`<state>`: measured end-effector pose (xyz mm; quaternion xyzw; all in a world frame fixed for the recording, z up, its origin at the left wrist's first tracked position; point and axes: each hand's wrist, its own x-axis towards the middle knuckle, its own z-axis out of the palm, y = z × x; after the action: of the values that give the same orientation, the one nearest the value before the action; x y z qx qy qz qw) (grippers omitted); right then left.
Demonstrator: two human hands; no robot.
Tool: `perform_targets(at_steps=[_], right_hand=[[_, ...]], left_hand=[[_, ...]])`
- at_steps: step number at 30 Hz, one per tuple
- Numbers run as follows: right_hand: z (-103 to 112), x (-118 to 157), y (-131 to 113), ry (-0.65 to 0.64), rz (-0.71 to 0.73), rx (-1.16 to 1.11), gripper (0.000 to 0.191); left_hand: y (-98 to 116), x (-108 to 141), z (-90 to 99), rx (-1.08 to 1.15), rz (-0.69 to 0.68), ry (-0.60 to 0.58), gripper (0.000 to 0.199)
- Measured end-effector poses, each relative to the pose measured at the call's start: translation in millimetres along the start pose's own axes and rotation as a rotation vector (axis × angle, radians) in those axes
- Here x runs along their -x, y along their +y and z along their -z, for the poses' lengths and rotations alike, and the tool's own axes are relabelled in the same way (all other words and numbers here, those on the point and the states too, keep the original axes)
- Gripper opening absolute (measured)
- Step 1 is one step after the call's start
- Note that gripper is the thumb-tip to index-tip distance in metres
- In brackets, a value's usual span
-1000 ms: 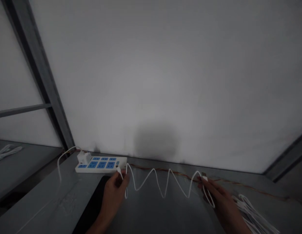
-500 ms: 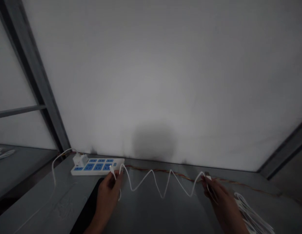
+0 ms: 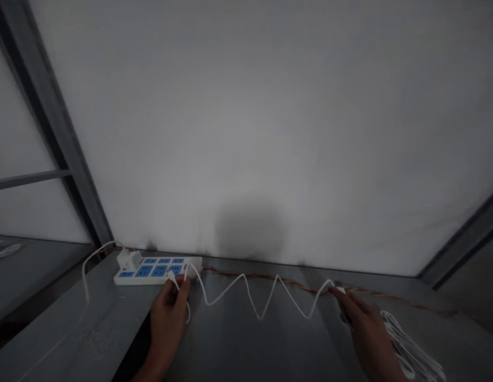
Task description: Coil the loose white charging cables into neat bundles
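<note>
- Pinching the narrow plug end (image 3: 171, 277) of a white charging cable (image 3: 246, 289), the fingertips (image 3: 179, 286) of the left hand (image 3: 166, 323) were curled closed; this hand sat just in front of the power strip, and contact with it could not be confirmed.
- The fingers (image 3: 352, 303) of the right hand (image 3: 365, 334) were extended and pressed together, with the thumb side pinching the white connector (image 3: 340, 290) at the cable's far end.
- Between the hands, the cable ran in a taut zigzag across the grey metal bench (image 3: 91, 329), with a short loop hanging below the left hand.
- The white power strip (image 3: 156, 270) with blue sockets lay along the bench's back edge, a white plug adapter (image 3: 129, 260) seated at its left end.
- A twisted orange-brown wire (image 3: 397, 300) ran along the back edge, behind the cable.
- A coil of white cables (image 3: 409, 350) lay just beside the right hand.
- A black pad (image 3: 140, 345) lay beneath the left forearm.
- A steel frame upright (image 3: 51, 122) and a pale panel (image 3: 246, 132) stood behind the bench.
</note>
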<state>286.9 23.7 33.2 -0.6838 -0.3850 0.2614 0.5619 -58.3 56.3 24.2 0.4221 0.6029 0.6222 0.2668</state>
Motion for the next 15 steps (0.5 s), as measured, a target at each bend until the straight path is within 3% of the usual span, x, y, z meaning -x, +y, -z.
perform_targets(at_steps=[2, 5, 8, 15], right_hand=[[0.2, 3.2, -5.6, -0.062, -0.057, 0.024, 0.028], [-2.4, 4.4, -4.8, -0.262, -0.104, 0.13, 0.027], [-10.1, 2.3, 5.3, -0.439, -0.057, 0.274, 0.029], [-31.3, 7.6, 21.6, -0.633, 0.082, 0.329, 0.038]], left_hand=[[-0.1, 0.3, -0.4, -0.035, -0.036, -0.024, 0.043], [-2.6, 2.0, -2.9, -0.141, -0.099, -0.151, 0.041], [-7.8, 6.3, -7.1, -0.261, -0.18, -0.335, 0.038], [-17.9, 23.2, -10.6, -0.612, -0.313, -0.669, 0.021]])
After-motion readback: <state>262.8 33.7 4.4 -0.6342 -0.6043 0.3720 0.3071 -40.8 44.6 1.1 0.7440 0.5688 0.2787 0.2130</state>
